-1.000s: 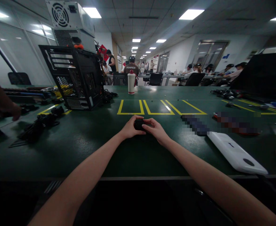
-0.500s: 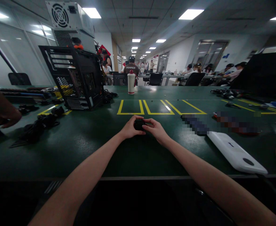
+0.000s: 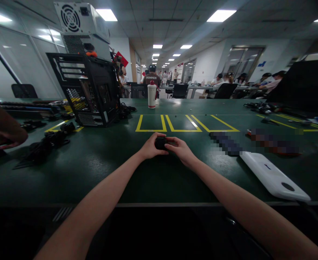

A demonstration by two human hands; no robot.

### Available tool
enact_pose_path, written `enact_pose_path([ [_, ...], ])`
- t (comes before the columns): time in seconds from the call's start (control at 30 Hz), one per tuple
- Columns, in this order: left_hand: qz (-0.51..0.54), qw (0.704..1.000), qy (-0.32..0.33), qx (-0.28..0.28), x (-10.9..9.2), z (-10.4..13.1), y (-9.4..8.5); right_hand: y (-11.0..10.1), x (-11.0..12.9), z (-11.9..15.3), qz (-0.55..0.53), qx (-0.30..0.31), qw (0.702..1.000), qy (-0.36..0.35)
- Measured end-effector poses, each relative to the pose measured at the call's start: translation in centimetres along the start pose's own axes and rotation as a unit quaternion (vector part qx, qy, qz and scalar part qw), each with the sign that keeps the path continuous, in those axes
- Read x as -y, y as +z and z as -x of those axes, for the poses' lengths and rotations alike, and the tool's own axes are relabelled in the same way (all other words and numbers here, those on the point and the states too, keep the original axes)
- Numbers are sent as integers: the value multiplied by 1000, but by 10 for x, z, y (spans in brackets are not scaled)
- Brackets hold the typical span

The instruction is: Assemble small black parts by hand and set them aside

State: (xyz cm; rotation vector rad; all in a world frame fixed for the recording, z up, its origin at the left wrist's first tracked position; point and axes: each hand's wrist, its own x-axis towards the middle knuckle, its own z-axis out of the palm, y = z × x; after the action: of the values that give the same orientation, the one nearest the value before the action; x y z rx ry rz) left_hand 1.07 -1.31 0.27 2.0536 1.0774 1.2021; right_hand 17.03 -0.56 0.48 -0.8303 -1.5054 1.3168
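A small black object (image 3: 160, 143) is held between my two hands, low over the green table (image 3: 153, 180). My left hand (image 3: 150, 146) curls around its left side, thumb at the near edge and fingers over the far edge. On the right, the fingers and thumb of my right hand (image 3: 179, 148) pinch it. What the object is cannot be made out. Yellow tape outlines (image 3: 183, 130) lie on the table just beyond my hands.
An open black computer case (image 3: 94, 90) with power supplies (image 3: 80, 21) on top stands left. Black cables (image 3: 47, 142) lie nearer. A white bottle (image 3: 151, 95) stands behind. Right are a white device (image 3: 275, 175) and blurred-out items. Another person's hand (image 3: 12, 139) is far left.
The view has shifted very slightly. The other person's hand at the far left has moved a little. My hands keep the same hold on the black object.
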Motion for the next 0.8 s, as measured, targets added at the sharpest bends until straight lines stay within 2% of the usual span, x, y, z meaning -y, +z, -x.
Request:
enact_pose_path([
  [0.13, 8, 1000, -1, -3, -1, -1, 0, 0, 2, 2, -16, 10, 1000, 8],
  [0.33, 4, 1000, -5, -9, 1, -1, 1, -2, -1, 3, 13, 6, 1000, -6],
  [0.6, 5, 1000, 1, -6, 3, -1, 1, -2, -1, 2, -17, 23, 998, 51],
  [0.8, -2, 1000, 0, -2, 2, -2, 1, -2, -2, 2, 20, 12, 1000, -11],
])
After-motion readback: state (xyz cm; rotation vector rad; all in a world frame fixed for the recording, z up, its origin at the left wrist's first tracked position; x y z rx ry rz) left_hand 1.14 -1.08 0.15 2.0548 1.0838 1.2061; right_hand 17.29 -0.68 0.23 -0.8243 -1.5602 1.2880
